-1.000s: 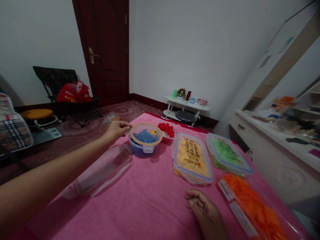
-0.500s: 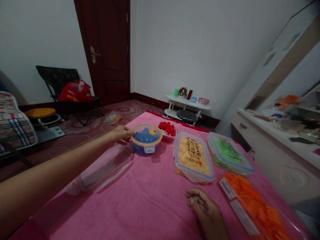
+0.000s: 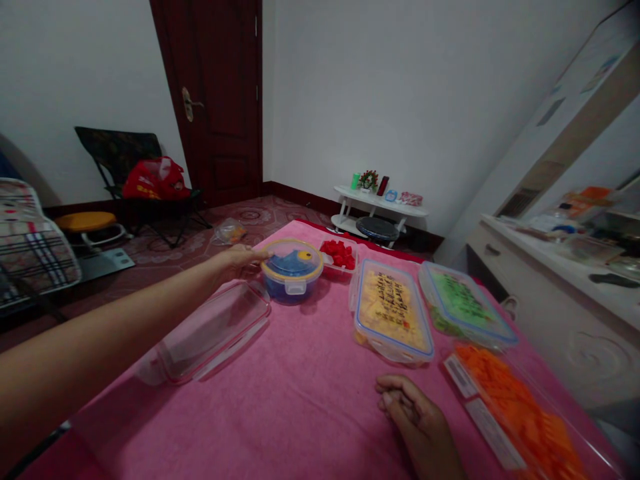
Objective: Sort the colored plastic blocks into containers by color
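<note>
My left hand point(image 3: 238, 261) reaches far across the pink-covered table point(image 3: 300, 387) and grips the left side of a round clear container point(image 3: 291, 271) with a yellow-rimmed lid and blue pieces inside. My right hand point(image 3: 415, 417) rests on the cloth near the front edge, fingers curled loosely, holding nothing I can see. A clear rectangular lid point(image 3: 207, 333) lies under my left forearm.
Behind the round container sits an open tub of red cubes point(image 3: 339, 254). To the right stand lidded boxes of yellow pieces point(image 3: 393, 309) and green pieces point(image 3: 464, 305), and an open box of orange pieces point(image 3: 520, 407). A white counter point(image 3: 550, 267) runs along the right; a folding chair point(image 3: 135, 180) stands by the door.
My left hand has settled closer against the round container's left side. The view has shifted slightly. My right hand has stayed in place.
</note>
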Motion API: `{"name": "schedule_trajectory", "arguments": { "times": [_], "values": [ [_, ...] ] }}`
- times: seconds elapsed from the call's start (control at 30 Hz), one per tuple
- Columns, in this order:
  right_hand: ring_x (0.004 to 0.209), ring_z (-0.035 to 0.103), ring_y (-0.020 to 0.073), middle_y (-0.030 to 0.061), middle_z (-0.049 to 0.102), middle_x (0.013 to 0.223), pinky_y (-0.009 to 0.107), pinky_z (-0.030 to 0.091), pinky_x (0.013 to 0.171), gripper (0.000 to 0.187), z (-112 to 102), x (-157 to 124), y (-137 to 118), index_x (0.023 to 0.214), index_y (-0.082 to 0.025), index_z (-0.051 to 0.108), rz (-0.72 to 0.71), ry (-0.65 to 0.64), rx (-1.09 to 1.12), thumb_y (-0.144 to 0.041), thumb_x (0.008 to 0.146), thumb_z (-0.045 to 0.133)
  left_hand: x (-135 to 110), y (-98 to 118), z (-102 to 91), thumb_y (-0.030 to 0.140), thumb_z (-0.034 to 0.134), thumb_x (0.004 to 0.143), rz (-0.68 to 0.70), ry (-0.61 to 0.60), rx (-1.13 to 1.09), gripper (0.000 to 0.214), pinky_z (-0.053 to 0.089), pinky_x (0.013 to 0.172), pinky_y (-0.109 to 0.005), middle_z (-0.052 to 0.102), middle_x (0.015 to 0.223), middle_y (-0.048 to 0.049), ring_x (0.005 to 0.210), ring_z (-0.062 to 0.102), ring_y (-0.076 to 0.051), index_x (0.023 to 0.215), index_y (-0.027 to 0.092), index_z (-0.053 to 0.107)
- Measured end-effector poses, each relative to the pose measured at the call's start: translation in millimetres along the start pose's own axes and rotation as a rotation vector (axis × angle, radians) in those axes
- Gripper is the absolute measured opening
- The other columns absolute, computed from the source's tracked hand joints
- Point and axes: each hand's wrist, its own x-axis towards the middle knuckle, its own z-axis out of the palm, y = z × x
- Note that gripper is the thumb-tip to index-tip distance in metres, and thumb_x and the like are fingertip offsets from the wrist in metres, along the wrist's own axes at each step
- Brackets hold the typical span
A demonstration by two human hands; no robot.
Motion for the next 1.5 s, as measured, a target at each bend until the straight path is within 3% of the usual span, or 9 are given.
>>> {"name": "schedule_trajectory", "arguments": {
  "times": [0.13,0.23,0.37,0.5,0.63,0.83,1.13,1.33,1.5],
  "values": [
    [0.077,0.066,0.0209,0.0048,0.069,0.081,0.029,0.05,0.071,0.027,0.5,-0.4,4.5,0.092,-0.018,0.066,-0.015,0.007,-0.006,-0.04,0.078,0.059,8.3,1.5,-0.1,0.047,0.079,0.059,0.094,0.114,0.274,0.059,0.053,0.064,-0.031,0.068,0.093,-0.0109,0.076,0.062,-0.02,0.104,0.012,0.062],
    [0.077,0.066,0.0209,0.0048,0.069,0.081,0.029,0.05,0.071,0.028,0.2,-0.8,4.5,0.091,-0.018,0.066,-0.018,-0.003,-0.019,-0.042,0.078,0.058,4.8,9.8,4.7,0.044,0.072,0.067,0.507,0.265,0.591,0.069,0.047,0.092,-0.04,0.059,0.123,-0.0152,0.11,0.056,-0.028,0.126,0.013,0.053],
    [0.078,0.067,0.0215,0.0057,0.069,0.084,0.03,0.051,0.072,0.03,-1.5,-0.9,0.9,0.092,-0.018,0.065,-0.014,-0.022,-0.068,-0.044,0.079,0.057,-20.0,20.7,27.7,0.053,0.049,0.086,0.938,0.175,0.834,0.061,0.027,0.112,-0.041,0.04,0.147,-0.0101,0.135,0.035,-0.027,0.138,0.02,0.045],
    [0.076,0.066,0.0211,0.0051,0.068,0.08,0.029,0.05,0.069,0.031,-2.9,-1.2,-0.4,0.093,-0.018,0.065,-0.024,-0.039,-0.117,-0.044,0.08,0.054,-34.6,17.4,46.3,0.06,0.033,0.091,0.986,-0.197,1.163,0.067,0.015,0.115,-0.044,0.031,0.153,-0.0098,0.141,0.026,-0.026,0.145,0.021,0.034],
    [0.075,0.065,0.0205,0.0047,0.067,0.08,0.029,0.051,0.069,0.028,-1.4,-1.7,-1.4,0.09,-0.018,0.065,-0.044,-0.019,-0.112,-0.042,0.079,0.055,-26.4,11.8,39.2,0.066,0.032,0.088,0.976,-0.397,1.319,0.079,0.008,0.115,-0.045,0.019,0.157,-0.0132,0.145,0.015,-0.028,0.15,0.019,0.02],
    [0.077,0.066,0.0214,0.0055,0.069,0.081,0.029,0.051,0.07,0.03,-0.5,-1.3,-2.7,0.09,-0.018,0.065,-0.029,-0.033,-0.109,-0.044,0.079,0.055,-25.1,-4.9,29.0,0.047,0.064,0.078,1.135,-0.277,1.299,0.083,0.012,0.113,-0.051,0.016,0.158,-0.011,0.143,0.018,-0.034,0.149,0.03,0.024],
    [0.077,0.066,0.021,0.0056,0.07,0.082,0.028,0.051,0.07,0.032,-3.1,-2.3,-4.2,0.091,-0.019,0.066,-0.042,-0.039,-0.151,-0.046,0.08,0.054,-4.5,-2.2,-3.3,0.017,0.056,0.079,1.113,-0.239,1.335,0.071,0.018,0.114,-0.046,0.029,0.155,-0.0019,0.143,0.021,-0.026,0.144,0.034,0.033],
    [0.078,0.066,0.0201,0.0049,0.07,0.084,0.027,0.051,0.07,0.032,-4.4,-0.9,-2.4,0.09,-0.02,0.067,-0.049,-0.039,-0.186,-0.047,0.079,0.055,-30.0,-30.1,-49.7,0.025,0.045,0.086,0.807,0.24,1.225,0.044,0.043,0.094,-0.036,0.046,0.139,-0.0109,0.122,0.049,-0.025,0.13,0.022,0.049],
    [0.077,0.066,0.0198,0.0047,0.07,0.085,0.026,0.052,0.069,0.032,-4.9,1.0,1.2,0.091,-0.02,0.067,-0.075,-0.025,-0.219,-0.048,0.079,0.055,-107.5,-56.0,-53.2,0.061,0.049,0.08,0.472,-0.07,1.297,0.044,0.043,0.061,-0.03,0.065,0.085,-0.0057,0.072,0.061,-0.021,0.091,0.021,0.062]
  ]
}}
